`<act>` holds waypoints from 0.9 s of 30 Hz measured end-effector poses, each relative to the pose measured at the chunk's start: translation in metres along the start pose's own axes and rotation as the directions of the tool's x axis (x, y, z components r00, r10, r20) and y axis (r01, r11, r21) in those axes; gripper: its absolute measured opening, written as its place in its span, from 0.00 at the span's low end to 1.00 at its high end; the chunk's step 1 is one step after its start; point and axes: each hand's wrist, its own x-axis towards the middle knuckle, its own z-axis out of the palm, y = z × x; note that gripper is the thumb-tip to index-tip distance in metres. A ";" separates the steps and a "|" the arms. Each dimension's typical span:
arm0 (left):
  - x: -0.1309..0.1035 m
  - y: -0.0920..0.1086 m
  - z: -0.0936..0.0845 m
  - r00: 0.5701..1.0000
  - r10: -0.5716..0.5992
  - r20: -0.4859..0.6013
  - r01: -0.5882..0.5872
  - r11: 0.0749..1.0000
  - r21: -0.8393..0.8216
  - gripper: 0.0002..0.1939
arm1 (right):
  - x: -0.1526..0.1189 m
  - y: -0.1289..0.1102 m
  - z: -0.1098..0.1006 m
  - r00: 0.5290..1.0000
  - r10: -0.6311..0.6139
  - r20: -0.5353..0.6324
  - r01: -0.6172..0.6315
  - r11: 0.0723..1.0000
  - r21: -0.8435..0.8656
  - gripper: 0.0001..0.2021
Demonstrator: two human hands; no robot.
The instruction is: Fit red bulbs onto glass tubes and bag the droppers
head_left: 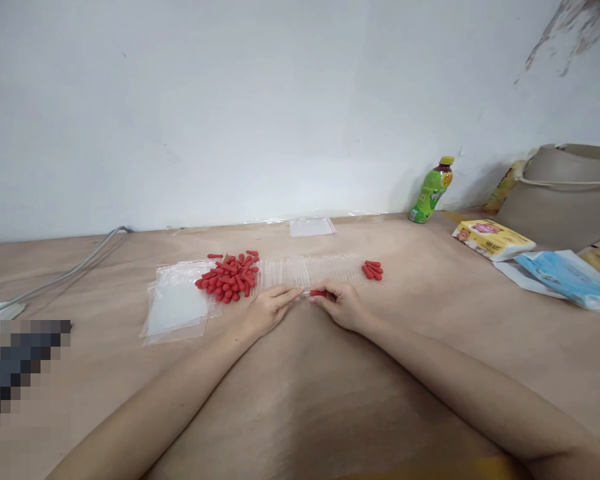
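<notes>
Bare forearms [180, 400] stretch in from about seven and five o'clock over a brown, paper-like tabletop [260, 427], and their hands meet at the centre of the clock. The left hand [273, 308] pinches a short, clear, slender piece [306, 292] between thumb and fingers. The right hand [344, 305], fingers curled, grips a small red rubbery bulb [319, 293], its end pointing at the clear piece; whether the two are joined is too small to tell.

Just beyond the hands, at twelve, thin clear tubes [310, 268] lie side by side in a long row. A heaped pile of matching red bulbs [230, 279] sits at ten, partly on flat transparent plastic bags [177, 303] at nine. A little cluster of red bulbs [373, 270] rests near two.

Farther off at twelve, a single clear bag [312, 227] lies near the white wall [230, 120]. A green bottle with a yellow cap [431, 190] stands toward one; a yellow-and-white soft pack [494, 240] lies at two, and a blue-and-white plastic packet [570, 277] near three.
</notes>
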 end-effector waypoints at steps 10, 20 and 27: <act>-0.001 0.000 0.003 0.996 0.086 -0.015 -0.085 0.992 0.091 0.14 | -0.004 0.004 0.000 0.989 -0.149 -0.002 0.149 0.988 -0.040 0.05; 0.002 0.000 0.003 0.995 0.104 0.001 -0.102 0.971 0.214 0.13 | 0.001 0.009 -0.011 0.966 -0.249 0.066 0.257 0.953 -0.161 0.07; -0.005 -0.006 0.004 0.998 -0.063 -0.023 0.065 0.990 0.129 0.11 | 0.001 0.013 -0.021 0.994 -0.108 0.032 0.111 0.986 -0.122 0.05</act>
